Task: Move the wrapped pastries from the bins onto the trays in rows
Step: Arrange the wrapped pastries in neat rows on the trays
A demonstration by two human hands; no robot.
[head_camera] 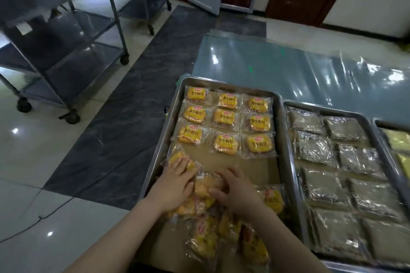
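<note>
Left tray (164, 135), centre of frame, lined with brown paper (248, 166). Nine rowed pastries (224, 117), yellow and clear-wrapped, lay in three rows of three across the tray's upper part, labels up. A loose pile (206, 237) of the same pastries sat heaped at the tray's lower end, bottom centre of frame.

Left hand (175, 184): fingers straight and slightly spread, lying flat on the edge pastry (175, 157), which sat against the tray's left wall just below the third row.

Right hand (238, 195): fingers curled over, thumb tucked in at the side, gripping the pile-top pastry (206, 184). This pastry was just beside the left hand.

Middle tray (321, 107) to the right, touching the left tray, held silver packs (315, 147) in two columns. Third tray (392, 126) was cut off at the right edge. Plastic sheet (288, 68) lay above the trays. Steel wheeled racks (66, 55) stood at upper left.
</note>
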